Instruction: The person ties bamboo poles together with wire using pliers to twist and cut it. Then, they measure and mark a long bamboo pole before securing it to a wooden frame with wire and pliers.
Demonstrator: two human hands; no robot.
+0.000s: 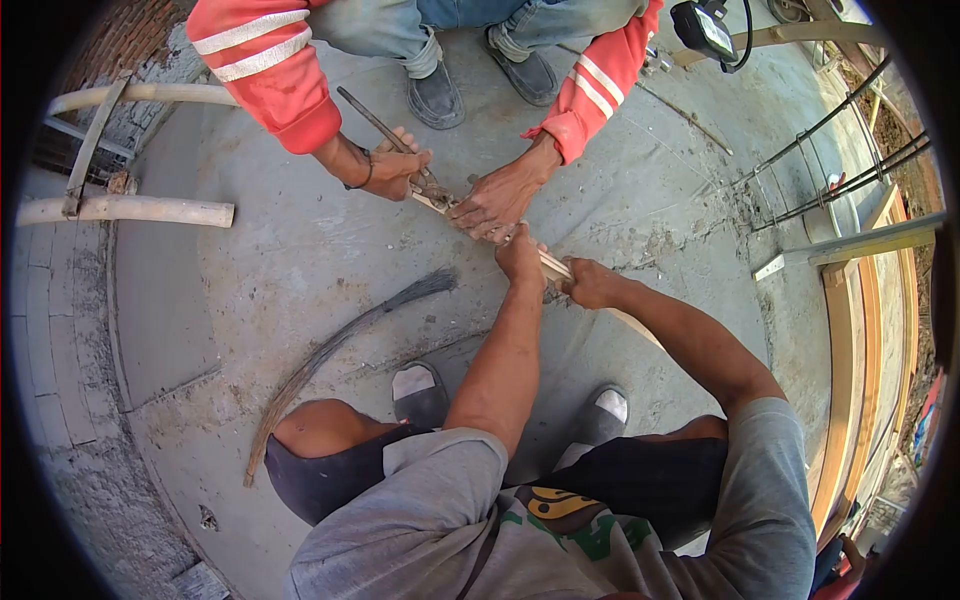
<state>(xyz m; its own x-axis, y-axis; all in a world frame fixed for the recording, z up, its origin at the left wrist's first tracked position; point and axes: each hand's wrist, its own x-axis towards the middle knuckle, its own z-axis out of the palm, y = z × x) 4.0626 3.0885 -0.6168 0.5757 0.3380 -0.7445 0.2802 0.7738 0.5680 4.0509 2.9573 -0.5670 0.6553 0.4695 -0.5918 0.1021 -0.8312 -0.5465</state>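
My left hand (519,257) is closed around a thin pale wooden strip (632,323), close beside a co-worker's hand. A little down and to the right, my right hand (592,284) grips the same strip, which slants across the space between us. Opposite me, a co-worker's red-sleeved arms reach in. One of their hands (392,170) holds a dark thin rod (370,117) near the strip's far end; their other hand (492,203) presses on the strip. What lies under their fingers is hidden.
A stick broom (340,340) lies on the concrete floor (290,250) at left. Pale poles (140,208) jut in from the left. At right are steel rebar (815,140), a metal bar (860,246) and long wooden boards (846,370). A black device (704,32) hangs at the top.
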